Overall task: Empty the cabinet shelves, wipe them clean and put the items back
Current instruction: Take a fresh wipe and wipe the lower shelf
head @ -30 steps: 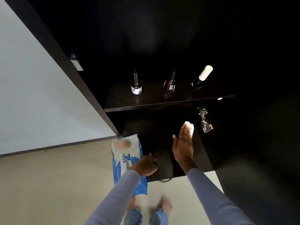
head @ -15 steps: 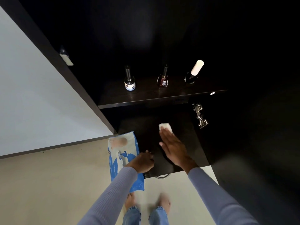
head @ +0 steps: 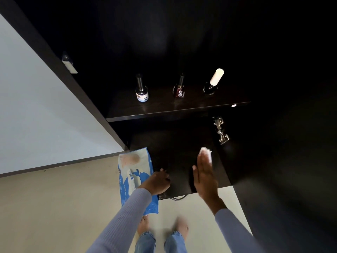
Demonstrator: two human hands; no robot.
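Wiping of the lower shelf goes on beneath three nail polish bottles.

Right hand [head: 205,177] now lies flat with straight fingers, pressing the white wipe [head: 206,153] onto the dark lower shelf [head: 173,152]; half a second ago it sat further left, so hand and wipe have swept rightward, toward the metal hinge [head: 221,129]. Left hand [head: 158,182] stays curled on the shelf's front edge, beside the blue wipes packet [head: 135,175] lying on the floor [head: 54,198]. On the upper shelf [head: 182,106] stand a white-labelled bottle [head: 141,89], a red bottle [head: 179,88] and a white-capped bottle [head: 213,83], upright, well apart. Bare feet show below.
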